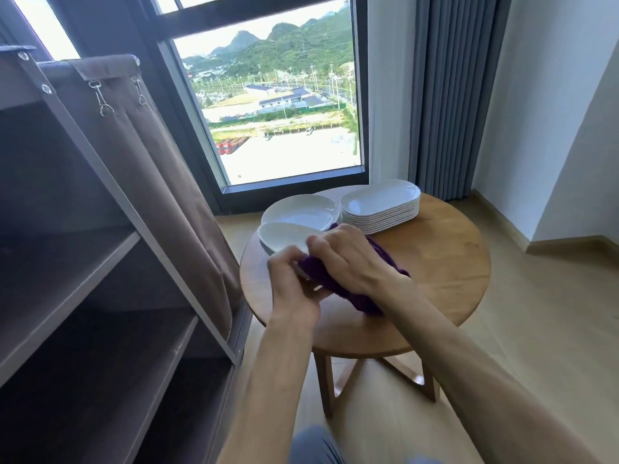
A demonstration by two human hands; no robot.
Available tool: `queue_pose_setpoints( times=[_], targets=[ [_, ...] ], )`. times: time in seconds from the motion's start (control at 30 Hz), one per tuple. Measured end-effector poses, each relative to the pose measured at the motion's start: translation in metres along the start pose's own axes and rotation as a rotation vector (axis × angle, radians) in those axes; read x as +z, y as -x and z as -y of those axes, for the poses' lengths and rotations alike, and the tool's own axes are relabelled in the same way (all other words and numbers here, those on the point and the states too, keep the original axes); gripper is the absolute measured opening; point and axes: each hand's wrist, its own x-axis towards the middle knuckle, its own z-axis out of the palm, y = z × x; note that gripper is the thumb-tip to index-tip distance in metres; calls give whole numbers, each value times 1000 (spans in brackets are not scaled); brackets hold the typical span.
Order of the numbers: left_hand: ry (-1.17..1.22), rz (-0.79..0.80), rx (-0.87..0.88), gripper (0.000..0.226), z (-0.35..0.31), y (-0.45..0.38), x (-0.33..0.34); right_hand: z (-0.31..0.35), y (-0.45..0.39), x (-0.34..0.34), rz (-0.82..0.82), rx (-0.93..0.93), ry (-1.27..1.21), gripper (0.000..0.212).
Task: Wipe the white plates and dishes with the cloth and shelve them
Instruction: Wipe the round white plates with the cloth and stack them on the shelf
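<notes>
While both my hands bunch the purple cloth over the round table, fingers curled into it, the nearest white dish lies just beyond my left hand, long axis left-right.

daylight from window | shelf dim | hands motion-blurred | edges bowed
</notes>
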Motion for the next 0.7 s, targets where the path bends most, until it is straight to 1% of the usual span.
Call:
queue_pose_setpoints(
  times=[0.07,0.1,0.13,0.2,0.23,0.3,0.37,0.4,0.47,0.5,0.57,0.63,0.7],
  targets=[
    [74,-48,11,22,3,0,-6,-3,-1,-4,159,43,-84,39],
    [105,-67,33,30,4,-1,-9,-5,-1,-5,216,56,-82,29],
    [123,-92,70,45,3,-2,-10,-8,0,-6,249,69,-71,21],
    [158,-131,140,72,3,-2,-11,-13,-2,-7,238,121,-13,19],
    [176,-131,172,79,2,-2,-11,-15,-4,-7,209,163,22,21],
    [195,-147,208,83,0,0,-13,-17,-11,-4,156,242,99,25],
    [186,-140,241,79,2,1,-17,-19,-18,0,87,292,170,30],
    [156,-125,258,73,5,3,-19,-21,-20,2,34,312,197,33],
    [65,-71,286,57,10,7,-25,-26,-23,6,-81,349,227,41],
    [13,-32,299,53,11,10,-26,-29,-26,7,-130,366,229,43],
    [-97,40,353,55,13,13,-29,-35,-33,7,-224,397,196,42],
    [-229,134,449,60,13,15,-33,-38,-40,7,-329,424,123,35],
    [-377,216,494,59,12,12,-33,-32,-47,8,-429,429,35,30]
  ],
)
